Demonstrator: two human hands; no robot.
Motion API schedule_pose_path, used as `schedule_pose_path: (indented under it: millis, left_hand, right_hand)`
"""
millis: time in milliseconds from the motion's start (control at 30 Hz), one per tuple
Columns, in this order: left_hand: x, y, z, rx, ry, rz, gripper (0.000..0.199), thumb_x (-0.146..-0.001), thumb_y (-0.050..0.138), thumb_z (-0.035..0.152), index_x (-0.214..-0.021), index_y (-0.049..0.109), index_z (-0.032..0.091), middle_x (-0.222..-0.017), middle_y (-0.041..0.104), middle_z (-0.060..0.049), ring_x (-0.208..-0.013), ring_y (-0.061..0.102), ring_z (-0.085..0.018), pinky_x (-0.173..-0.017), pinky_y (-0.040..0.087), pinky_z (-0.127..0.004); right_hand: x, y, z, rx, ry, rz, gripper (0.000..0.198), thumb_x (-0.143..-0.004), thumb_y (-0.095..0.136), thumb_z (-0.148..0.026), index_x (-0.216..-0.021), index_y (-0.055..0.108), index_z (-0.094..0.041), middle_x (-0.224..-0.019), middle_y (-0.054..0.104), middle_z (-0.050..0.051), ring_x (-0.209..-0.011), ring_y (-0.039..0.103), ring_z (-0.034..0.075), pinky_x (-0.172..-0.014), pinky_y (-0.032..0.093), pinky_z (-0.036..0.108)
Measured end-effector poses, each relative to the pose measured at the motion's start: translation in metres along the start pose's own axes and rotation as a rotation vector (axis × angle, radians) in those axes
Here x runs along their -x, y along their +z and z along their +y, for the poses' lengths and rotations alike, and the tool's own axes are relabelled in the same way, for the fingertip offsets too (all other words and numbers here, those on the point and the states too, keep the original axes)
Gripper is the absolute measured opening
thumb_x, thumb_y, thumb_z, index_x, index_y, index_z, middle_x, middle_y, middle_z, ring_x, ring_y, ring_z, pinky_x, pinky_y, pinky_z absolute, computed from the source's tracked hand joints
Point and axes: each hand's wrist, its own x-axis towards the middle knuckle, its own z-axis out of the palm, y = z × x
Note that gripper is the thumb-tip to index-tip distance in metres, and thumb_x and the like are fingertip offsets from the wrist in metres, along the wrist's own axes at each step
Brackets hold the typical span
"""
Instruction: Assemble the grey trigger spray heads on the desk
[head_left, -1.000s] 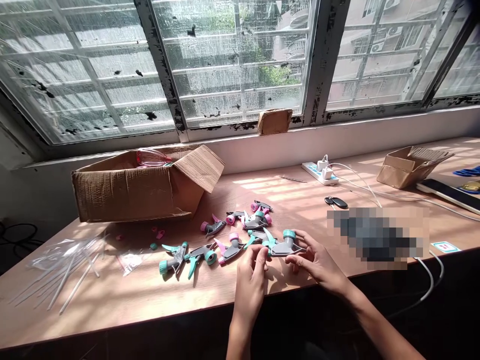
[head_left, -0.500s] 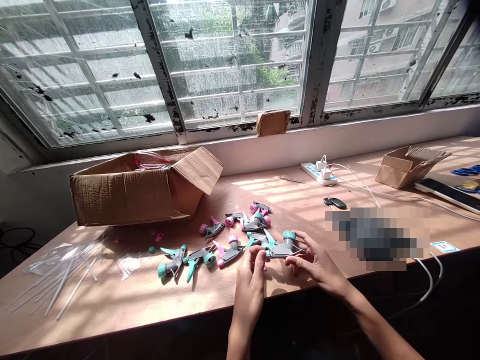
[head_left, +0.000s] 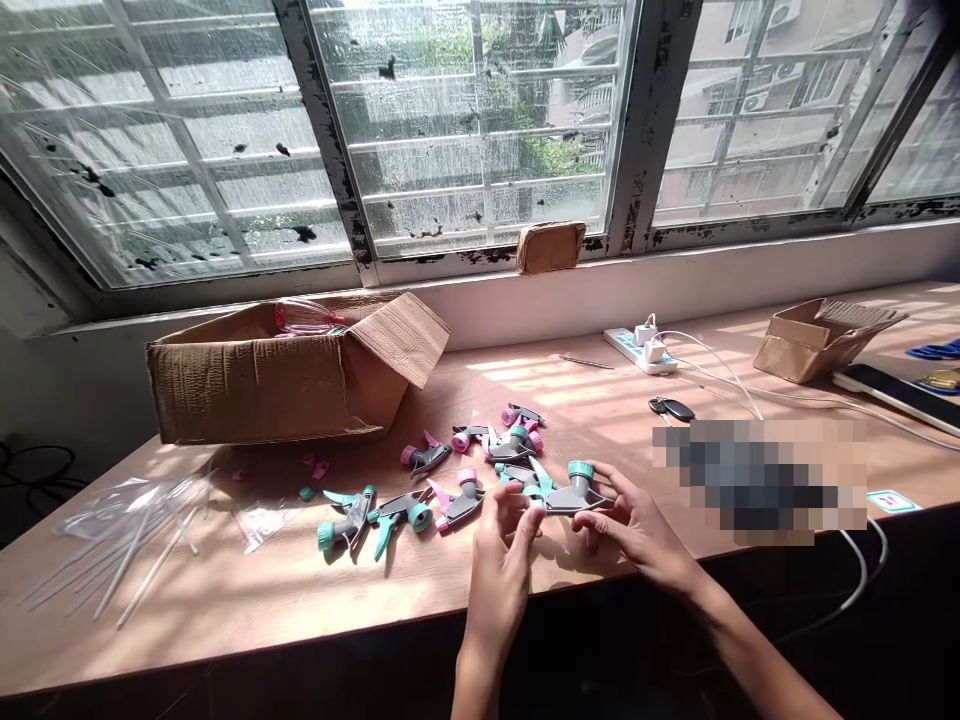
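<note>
A grey trigger sprayer head (head_left: 574, 493) with a teal collar and teal trigger is held sideways above the table's front edge. My right hand (head_left: 639, 528) grips its rear end, fingers behind and thumb in front. At the nozzle end, my left hand (head_left: 501, 548) pinches with thumb and fingers, which partly cover the nozzle. Just left of my hands lie a pink-and-grey sprayer head (head_left: 463, 502) and two teal-and-grey ones, a nearer sprayer head (head_left: 349, 527) and a sprayer head beside it (head_left: 403, 515). Behind them are several more, among them a pink-collared sprayer head (head_left: 427, 458).
A large cardboard box (head_left: 247, 395) holding clear pink items stands at the back left. Thin white tubes (head_left: 124, 570) and plastic bags (head_left: 112, 505) lie on the left. Small pink and teal caps (head_left: 306, 494) sit nearby. Rightward are a power strip (head_left: 637, 352), keys (head_left: 679, 410) and a blurred dark object (head_left: 750, 485).
My left thumb and fingers have shifted slightly right along the nozzle end. My right hand keeps its grip on the sprayer head. The whole view has moved a little.
</note>
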Motion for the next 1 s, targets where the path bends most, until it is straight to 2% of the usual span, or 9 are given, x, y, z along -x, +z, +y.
schedule_pose_path:
  millis: [100, 200, 300, 467, 533, 633, 700, 833, 1000]
  left_hand:
    - [-0.0025, 0.0012, -0.0011, -0.066, -0.058, 0.002, 0.034, -0.102, 0.049, 0.051, -0.091, 0.059, 0.02, -0.073, 0.058, 0.001, -0.068, 0.055, -0.015, -0.069, 0.045, -0.025]
    - [-0.0036, 0.0008, -0.0046, -0.085, -0.127, -0.044, 0.039, -0.1, 0.05, 0.053, -0.081, 0.055, 0.02, -0.066, 0.052, 0.003, -0.058, 0.05, -0.012, -0.06, 0.042, -0.023]
    - [-0.0024, -0.0025, -0.0062, -0.049, -0.121, -0.081, 0.034, -0.1, 0.052, 0.05, -0.084, 0.056, 0.02, -0.069, 0.052, 0.004, -0.058, 0.048, -0.011, -0.056, 0.04, -0.021]
    - [0.0004, -0.0063, -0.0018, -0.082, 0.003, -0.072, 0.02, -0.098, 0.061, 0.039, -0.102, 0.067, 0.021, -0.087, 0.065, -0.002, -0.082, 0.058, -0.017, -0.076, 0.045, -0.024]
    - [0.0001, -0.0049, -0.0002, -0.076, -0.003, -0.058, 0.022, -0.097, 0.062, 0.04, -0.107, 0.068, 0.021, -0.091, 0.067, -0.003, -0.085, 0.06, -0.018, -0.077, 0.046, -0.025]
    - [-0.0014, -0.0013, 0.0005, -0.042, -0.036, -0.028, 0.028, -0.098, 0.059, 0.044, -0.112, 0.064, 0.021, -0.09, 0.065, -0.002, -0.08, 0.059, -0.017, -0.073, 0.047, -0.025]
    - [-0.0024, 0.0008, 0.0, -0.018, -0.085, -0.009, 0.032, -0.099, 0.053, 0.05, -0.103, 0.061, 0.019, -0.08, 0.06, 0.0, -0.069, 0.056, -0.015, -0.067, 0.047, -0.025]
    - [-0.0032, 0.0006, -0.003, -0.047, -0.16, -0.041, 0.042, -0.1, 0.048, 0.056, -0.079, 0.051, 0.02, -0.067, 0.049, 0.004, -0.058, 0.046, -0.012, -0.058, 0.042, -0.023]
    - [-0.0034, -0.0056, -0.0055, -0.02, -0.127, -0.111, 0.032, -0.099, 0.056, 0.047, -0.083, 0.056, 0.019, -0.071, 0.051, 0.004, -0.063, 0.047, -0.012, -0.058, 0.039, -0.021]
  right_hand:
    - [-0.0001, -0.0016, 0.0046, -0.019, -0.003, -0.01, 0.064, -0.081, 0.083, -0.041, -0.133, 0.05, -0.028, -0.119, 0.068, 0.007, -0.067, 0.066, 0.014, -0.058, 0.057, 0.026]
    - [-0.0001, -0.002, 0.0054, -0.021, -0.003, -0.03, 0.064, -0.081, 0.084, -0.038, -0.134, 0.049, -0.028, -0.12, 0.068, 0.007, -0.071, 0.066, 0.014, -0.061, 0.057, 0.026]
    - [0.0005, -0.0018, 0.0027, -0.012, -0.001, -0.045, 0.064, -0.082, 0.083, -0.039, -0.135, 0.048, -0.028, -0.114, 0.069, 0.005, -0.068, 0.066, 0.013, -0.061, 0.057, 0.026]
    - [0.0015, -0.0018, -0.002, 0.01, 0.026, -0.037, 0.069, -0.083, 0.081, -0.044, -0.138, 0.044, -0.022, -0.078, 0.068, -0.001, -0.064, 0.064, 0.016, -0.058, 0.057, 0.026]
    - [0.0012, -0.0016, -0.0022, 0.012, 0.01, -0.026, 0.069, -0.083, 0.081, -0.044, -0.137, 0.045, -0.021, -0.082, 0.068, 0.0, -0.066, 0.065, 0.016, -0.059, 0.057, 0.026]
    - [0.0008, -0.0008, -0.0007, -0.005, -0.009, -0.015, 0.066, -0.083, 0.082, -0.043, -0.135, 0.046, -0.024, -0.105, 0.07, 0.005, -0.073, 0.068, 0.016, -0.062, 0.058, 0.026]
    - [0.0008, -0.0006, 0.0008, -0.013, -0.014, -0.018, 0.065, -0.083, 0.082, -0.043, -0.135, 0.046, -0.026, -0.112, 0.07, 0.007, -0.077, 0.069, 0.016, -0.063, 0.057, 0.026]
    - [0.0017, -0.0016, 0.003, -0.008, -0.009, -0.034, 0.064, -0.081, 0.084, -0.04, -0.134, 0.048, -0.028, -0.114, 0.071, 0.005, -0.082, 0.07, 0.016, -0.072, 0.058, 0.026]
    - [0.0022, -0.0027, 0.0038, 0.005, 0.019, -0.058, 0.065, -0.082, 0.083, -0.042, -0.134, 0.048, -0.026, -0.11, 0.072, 0.005, -0.079, 0.068, 0.015, -0.068, 0.057, 0.026]
